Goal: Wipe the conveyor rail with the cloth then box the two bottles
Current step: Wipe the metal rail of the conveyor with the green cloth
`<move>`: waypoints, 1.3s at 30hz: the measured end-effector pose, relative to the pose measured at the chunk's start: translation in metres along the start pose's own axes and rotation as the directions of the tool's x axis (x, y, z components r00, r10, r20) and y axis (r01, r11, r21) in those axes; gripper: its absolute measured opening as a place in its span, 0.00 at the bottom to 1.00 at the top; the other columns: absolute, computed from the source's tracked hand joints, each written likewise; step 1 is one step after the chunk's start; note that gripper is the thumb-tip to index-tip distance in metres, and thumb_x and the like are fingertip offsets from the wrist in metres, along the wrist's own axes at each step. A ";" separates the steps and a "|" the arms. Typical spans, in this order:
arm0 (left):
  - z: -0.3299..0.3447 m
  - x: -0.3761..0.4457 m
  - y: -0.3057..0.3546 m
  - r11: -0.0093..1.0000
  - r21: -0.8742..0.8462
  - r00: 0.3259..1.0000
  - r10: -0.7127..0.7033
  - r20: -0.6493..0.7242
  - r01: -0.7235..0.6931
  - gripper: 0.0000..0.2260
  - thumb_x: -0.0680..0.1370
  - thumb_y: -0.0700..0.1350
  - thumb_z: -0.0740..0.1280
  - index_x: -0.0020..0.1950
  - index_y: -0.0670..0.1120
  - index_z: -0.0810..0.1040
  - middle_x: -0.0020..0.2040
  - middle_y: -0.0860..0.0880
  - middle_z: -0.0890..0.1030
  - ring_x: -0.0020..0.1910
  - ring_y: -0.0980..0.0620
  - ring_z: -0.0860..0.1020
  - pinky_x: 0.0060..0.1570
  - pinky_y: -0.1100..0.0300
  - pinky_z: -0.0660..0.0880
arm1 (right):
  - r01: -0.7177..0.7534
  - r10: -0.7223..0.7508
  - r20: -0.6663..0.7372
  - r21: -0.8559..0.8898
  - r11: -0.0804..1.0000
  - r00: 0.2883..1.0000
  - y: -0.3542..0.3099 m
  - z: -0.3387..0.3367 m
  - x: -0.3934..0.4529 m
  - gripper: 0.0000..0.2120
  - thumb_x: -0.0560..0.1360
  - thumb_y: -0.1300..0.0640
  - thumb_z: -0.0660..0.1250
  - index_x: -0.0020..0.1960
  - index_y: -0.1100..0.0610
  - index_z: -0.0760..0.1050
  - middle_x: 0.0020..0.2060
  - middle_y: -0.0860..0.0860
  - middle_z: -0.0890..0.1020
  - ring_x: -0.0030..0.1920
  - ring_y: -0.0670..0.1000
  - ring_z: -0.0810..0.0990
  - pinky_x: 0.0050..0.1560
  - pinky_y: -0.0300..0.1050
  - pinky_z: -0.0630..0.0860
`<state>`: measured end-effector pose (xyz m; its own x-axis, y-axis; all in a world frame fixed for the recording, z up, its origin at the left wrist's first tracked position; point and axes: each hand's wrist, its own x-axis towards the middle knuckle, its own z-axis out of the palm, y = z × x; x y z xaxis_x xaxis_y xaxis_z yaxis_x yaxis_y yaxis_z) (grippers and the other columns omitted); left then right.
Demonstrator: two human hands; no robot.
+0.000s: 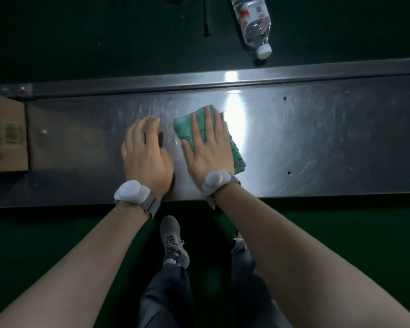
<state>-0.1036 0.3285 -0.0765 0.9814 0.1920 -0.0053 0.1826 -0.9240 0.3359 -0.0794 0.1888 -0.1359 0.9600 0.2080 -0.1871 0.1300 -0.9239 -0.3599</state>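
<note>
A wide steel conveyor rail (317, 143) runs left to right across the view. My right hand (208, 147) lies flat on a folded green cloth (238, 157), pressing it onto the rail. Just left of it my left hand (145, 152) rests palm down on the bare metal, holding nothing. A clear plastic bottle (253, 24) with a white cap lies on its side on the dark green belt beyond the rail. Only this one bottle shows. A brown cardboard box (5, 136) sits on the rail at the far left edge.
The dark green belt (104, 43) lies behind the rail, with a thin dark rod (206, 22) on it near the top. Below the rail's near edge are the green floor (341, 233), my legs and grey shoes (173, 240). A glare spot shines on the metal right of the cloth.
</note>
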 end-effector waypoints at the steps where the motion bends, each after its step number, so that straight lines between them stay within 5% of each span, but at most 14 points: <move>1: -0.001 0.001 -0.002 1.000 0.002 1.000 0.013 0.016 -0.013 0.27 0.77 0.36 0.59 0.78 0.39 0.72 0.78 0.38 0.72 0.79 0.35 0.68 0.75 0.34 0.66 | -0.031 0.031 -0.031 -0.007 1.000 0.999 0.006 -0.003 -0.002 0.33 0.89 0.41 0.47 0.89 0.57 0.48 0.87 0.61 0.45 0.87 0.62 0.42 0.87 0.60 0.43; 13: 0.011 0.011 0.000 0.997 -0.022 0.989 0.080 0.124 -0.078 0.29 0.78 0.35 0.63 0.81 0.39 0.68 0.81 0.37 0.69 0.81 0.35 0.65 0.79 0.37 0.63 | -0.411 0.384 -0.250 -0.061 0.910 0.889 0.127 -0.042 -0.023 0.34 0.88 0.42 0.48 0.88 0.58 0.50 0.86 0.65 0.52 0.86 0.68 0.51 0.86 0.65 0.49; 20: 0.008 0.018 -0.030 0.995 0.005 0.988 0.103 0.118 -0.104 0.31 0.81 0.40 0.61 0.85 0.39 0.61 0.86 0.37 0.60 0.86 0.36 0.55 0.84 0.40 0.54 | -0.497 0.478 -0.282 0.004 0.868 0.832 0.095 -0.034 -0.010 0.35 0.89 0.42 0.51 0.88 0.60 0.50 0.86 0.66 0.50 0.87 0.67 0.48 0.86 0.63 0.47; 27: -0.001 0.021 -0.083 0.997 -0.059 0.998 0.050 0.033 -0.048 0.28 0.85 0.46 0.55 0.84 0.39 0.63 0.85 0.37 0.63 0.86 0.38 0.57 0.84 0.41 0.55 | -0.360 0.439 -0.318 0.278 0.890 0.840 0.011 -0.006 0.019 0.27 0.90 0.53 0.55 0.85 0.65 0.60 0.85 0.64 0.58 0.87 0.64 0.54 0.87 0.60 0.50; 35: -0.011 0.015 -0.157 0.996 -0.065 0.989 -0.070 -0.130 0.062 0.29 0.84 0.46 0.55 0.86 0.43 0.59 0.87 0.40 0.58 0.86 0.39 0.58 0.84 0.41 0.58 | -0.159 0.297 -0.239 0.466 0.870 0.924 -0.117 0.031 0.047 0.25 0.90 0.53 0.56 0.83 0.62 0.64 0.84 0.62 0.63 0.86 0.62 0.58 0.87 0.57 0.50; 39: -0.018 0.013 -0.205 0.995 -0.057 0.970 -0.097 -0.221 0.087 0.29 0.83 0.45 0.55 0.85 0.41 0.61 0.85 0.39 0.63 0.85 0.40 0.61 0.84 0.49 0.55 | -0.063 0.160 -0.167 0.474 0.878 0.973 -0.193 0.059 0.054 0.26 0.90 0.52 0.57 0.85 0.60 0.63 0.85 0.61 0.61 0.87 0.62 0.54 0.87 0.59 0.48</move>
<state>-0.1289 0.5264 -0.1281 0.9214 0.3493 0.1706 0.2633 -0.8837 0.3870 -0.0674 0.3976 -0.1307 0.9962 0.0007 -0.0872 -0.0641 -0.6727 -0.7372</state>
